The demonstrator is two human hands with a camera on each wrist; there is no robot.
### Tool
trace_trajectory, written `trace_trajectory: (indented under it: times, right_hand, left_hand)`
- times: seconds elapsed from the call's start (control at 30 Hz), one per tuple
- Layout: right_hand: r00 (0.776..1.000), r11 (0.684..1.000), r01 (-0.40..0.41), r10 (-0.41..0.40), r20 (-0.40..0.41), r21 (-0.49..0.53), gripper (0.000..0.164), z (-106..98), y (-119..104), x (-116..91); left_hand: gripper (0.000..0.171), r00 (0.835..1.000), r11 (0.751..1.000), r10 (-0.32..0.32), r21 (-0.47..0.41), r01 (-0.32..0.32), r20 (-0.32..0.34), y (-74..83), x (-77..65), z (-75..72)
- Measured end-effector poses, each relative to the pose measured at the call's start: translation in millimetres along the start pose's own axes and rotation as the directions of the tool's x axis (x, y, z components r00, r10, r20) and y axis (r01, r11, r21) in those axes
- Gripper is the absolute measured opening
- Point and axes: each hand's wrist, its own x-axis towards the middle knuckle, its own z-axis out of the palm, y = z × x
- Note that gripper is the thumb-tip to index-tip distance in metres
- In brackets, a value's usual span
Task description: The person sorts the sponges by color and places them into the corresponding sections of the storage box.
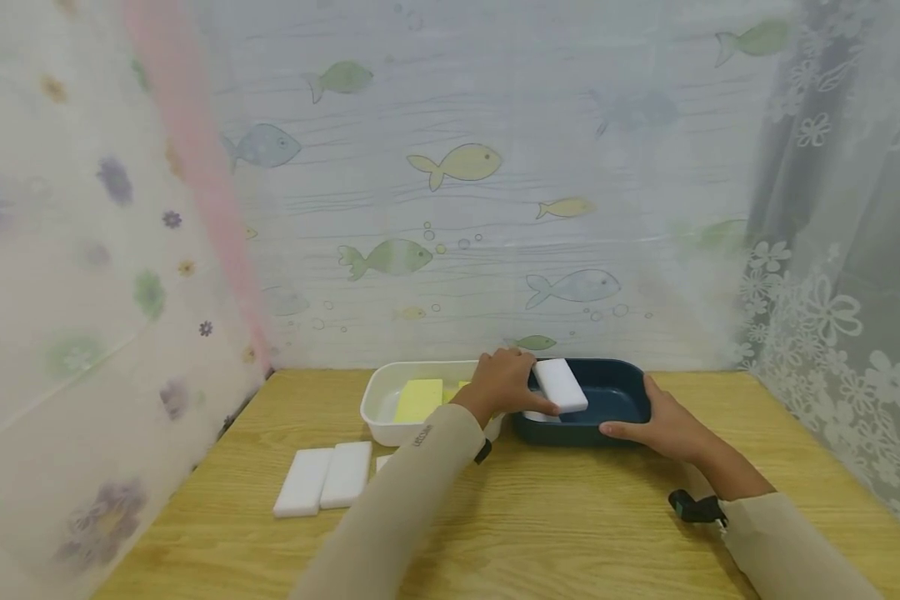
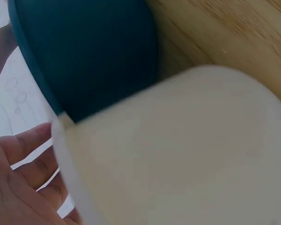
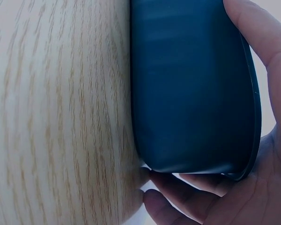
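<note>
My left hand (image 1: 504,381) reaches across the touching ends of a white bin (image 1: 381,429) and a dark blue bin (image 1: 570,435). Thumb and fingers hold the left side of a white sponge (image 1: 562,385), which tilts over the blue bin. Another white piece (image 1: 542,416) shows below the thumb. In the left wrist view the sponge is hidden behind the bin walls. My right hand (image 1: 675,425) grips the blue bin's right end, thumb at the front and fingers round the end, as the right wrist view (image 3: 196,93) confirms with the blue bin close up.
Yellow sponges (image 1: 420,400) lie in the white bin, partly covered by my left arm. Two white sponges (image 1: 305,482) sit side by side on the wooden table (image 1: 570,517) at left, with another pale piece (image 1: 382,462) beside my sleeve. A fish-patterned curtain (image 1: 450,208) hangs behind.
</note>
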Motion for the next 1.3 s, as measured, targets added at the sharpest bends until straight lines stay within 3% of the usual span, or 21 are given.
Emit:
trace_trajectory:
  times: [0.13, 0.33, 0.73, 0.93, 1.3]
  right_hand:
    - [1.0, 1.0, -0.002, 0.002, 0.004, 0.005, 0.121, 0, -2, -2]
    - [1.0, 1.0, -0.015, 0.015, 0.009, -0.002, 0.121, 1, -3, -1]
    - [1.0, 1.0, 0.001, -0.001, -0.008, -0.025, 0.122, 1, -3, 0]
    - [1.0, 1.0, 0.0, 0.0, -0.013, -0.011, 0.123, 1, -1, -2]
    - [1.0, 1.0, 0.003, -0.003, -0.007, -0.011, 0.123, 0, 2, -2]
  left_hand:
    - [0.083, 1.0, 1.0, -0.004, 0.023, 0.003, 0.004, 5.2, 5.8, 7.0]
    - [0.09, 0.999, 0.998, -0.03, 0.062, 0.029, 0.026, 13.6, 11.1, 16.6]
    - [0.094, 0.993, 0.989, -0.102, 0.114, 0.095, 0.058, 19.5, 8.7, 25.1]
    - [0.089, 0.993, 0.983, -0.101, 0.159, 0.091, 0.06, 22.3, 8.3, 25.9]
    - [0.095, 0.996, 0.992, -0.066, 0.113, 0.058, 0.067, 19.7, 11.0, 23.7]
